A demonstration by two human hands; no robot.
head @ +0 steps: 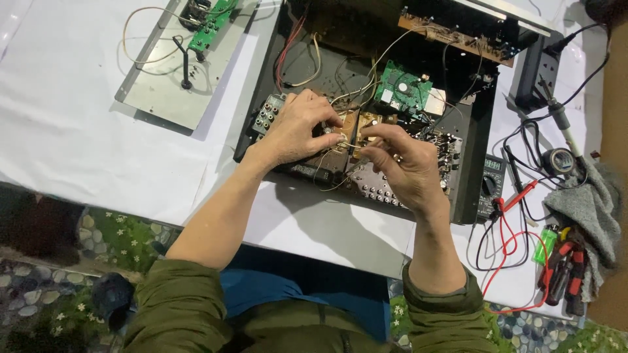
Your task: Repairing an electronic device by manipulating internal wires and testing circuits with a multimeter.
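While my left hand (296, 127) presses down on the brown board (356, 127) inside the open black chassis (474, 170) on the counter (65, 131), my right hand (405, 167) pinches a thin wire (337, 145) beside it.

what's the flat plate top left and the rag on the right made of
Plate: looks like bare sheet metal, with a dull grey sheen and a thin folded edge. Rag: soft grey cloth, probably knit or terry, since it lies crumpled and fuzzy.

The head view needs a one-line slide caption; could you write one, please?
Both hands, left hand and right hand, work on wiring inside an opened black chassis beside a multimeter.
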